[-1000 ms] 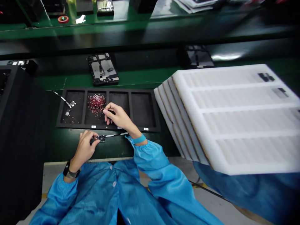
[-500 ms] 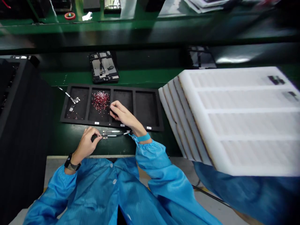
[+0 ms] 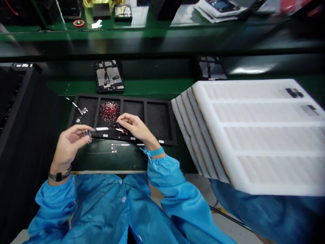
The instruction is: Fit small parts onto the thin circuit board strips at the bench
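Observation:
My left hand (image 3: 68, 142) is raised at the tray's left front, pinching the connector end of a thin flex cable (image 3: 102, 128). The cable's black and white strip stretches right toward my right hand (image 3: 135, 128). That hand is closed over the black foam tray (image 3: 173, 130), its thumb and fingertips together; what sits between them is too small to make out. Beside those fingertips, one tray compartment holds a pile of tiny red and silver parts (image 3: 109, 111). Another flex cable (image 3: 114, 148) lies on the green bench in front of the tray.
In the tray's left compartment rests a flex cable piece (image 3: 83, 110). Behind the tray stands a black device frame (image 3: 109, 76). Stacked white foam trays (image 3: 254, 135) crowd the right side; tall black foam trays (image 3: 27, 135) wall the left. A red tape roll (image 3: 79, 23) sits on the shelf.
My left hand has moved left and up, lifting the flex cable from the bench to above the tray's front edge. My right hand stays nearly in place by the pile.

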`<state>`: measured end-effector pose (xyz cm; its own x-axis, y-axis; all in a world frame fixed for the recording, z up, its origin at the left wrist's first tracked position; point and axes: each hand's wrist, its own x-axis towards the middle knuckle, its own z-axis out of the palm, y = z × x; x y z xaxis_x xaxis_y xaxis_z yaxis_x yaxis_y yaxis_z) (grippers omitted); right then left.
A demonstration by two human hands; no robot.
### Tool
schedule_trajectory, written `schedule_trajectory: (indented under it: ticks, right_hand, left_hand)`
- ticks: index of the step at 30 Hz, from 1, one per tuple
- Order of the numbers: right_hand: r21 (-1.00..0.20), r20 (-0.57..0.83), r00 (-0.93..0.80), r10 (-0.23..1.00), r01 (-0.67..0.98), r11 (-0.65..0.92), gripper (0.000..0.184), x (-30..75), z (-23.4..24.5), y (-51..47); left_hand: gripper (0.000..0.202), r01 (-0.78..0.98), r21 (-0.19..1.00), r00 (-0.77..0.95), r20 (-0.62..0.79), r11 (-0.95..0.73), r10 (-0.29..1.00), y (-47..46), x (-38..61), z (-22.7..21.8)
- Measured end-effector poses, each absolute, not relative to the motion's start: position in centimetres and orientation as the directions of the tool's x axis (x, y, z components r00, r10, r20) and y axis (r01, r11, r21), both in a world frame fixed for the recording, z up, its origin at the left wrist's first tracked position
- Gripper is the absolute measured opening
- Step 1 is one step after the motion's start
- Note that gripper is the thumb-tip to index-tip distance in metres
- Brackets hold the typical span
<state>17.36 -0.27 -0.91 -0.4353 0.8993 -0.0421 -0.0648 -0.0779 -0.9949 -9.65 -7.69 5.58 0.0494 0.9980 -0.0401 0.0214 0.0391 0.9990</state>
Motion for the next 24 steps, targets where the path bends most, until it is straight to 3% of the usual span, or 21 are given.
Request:
schedule_trajectory:
  ticks: [5,13,24]
  right_hand:
    - [-1.000,0.013,-0.436,0.900,-0.013,0.008,0.045,17.3,-0.8,-0.3]
    - [-0.985,0.132,-0.356,0.925,0.060,0.163,0.034,17.1,-0.6,-0.6]
    - [-0.983,0.126,-0.362,0.924,0.076,0.164,0.035,16.9,-0.4,-0.9]
  left_hand:
    - [0.030,-0.212,0.977,-0.153,0.000,-0.032,0.988,-2.7,-9.0,4.4]
    - [0.045,-0.336,0.924,0.026,-0.186,0.184,0.982,0.0,-2.9,1.4]
    - [0.046,-0.321,0.898,0.125,-0.274,0.301,0.953,-0.8,-1.7,1.6]
